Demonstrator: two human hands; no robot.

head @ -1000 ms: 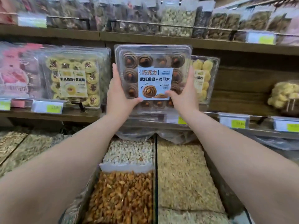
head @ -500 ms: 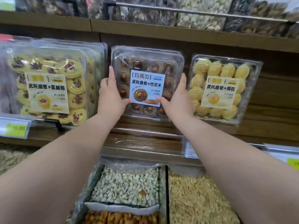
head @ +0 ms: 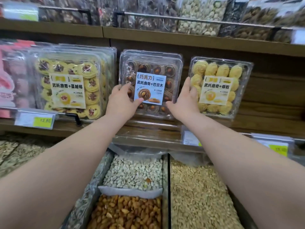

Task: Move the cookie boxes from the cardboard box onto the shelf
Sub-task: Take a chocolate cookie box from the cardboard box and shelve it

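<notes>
I have both hands on the chocolate cookie box (head: 151,83), which stands upright on the wooden shelf (head: 148,129), leaning back toward the rear wall. My left hand (head: 123,100) covers its lower left corner, fingers (head: 118,88) wrapped round the edge and thumb lying over the label. My right hand (head: 185,100) is flat against its right edge, fingers together and pointing up, thumb under the lower right corner.

Room at the sides is tight. On the left, the stack of cranberry cookie boxes (head: 72,81) stands just beside it, with only a narrow gap where my left fingers sit. On the right, the yellow cookie box (head: 219,86) is near, and my right fingers fill the space between and touch its left side. Above, there is some clearance under the upper shelf (head: 165,37).

The blue label reads "巧克力" and "武吒曲奇+巴旦木", with "CHOCOLATE" in small print. The yellow box reads "武吒曲奇", the rest blurred. A price tag (head: 35,120) on the shelf front shows "2.80".

Below my forearms lie open bins of pale seeds (head: 133,174), brown nuts (head: 128,212) and light kernels (head: 198,195).
</notes>
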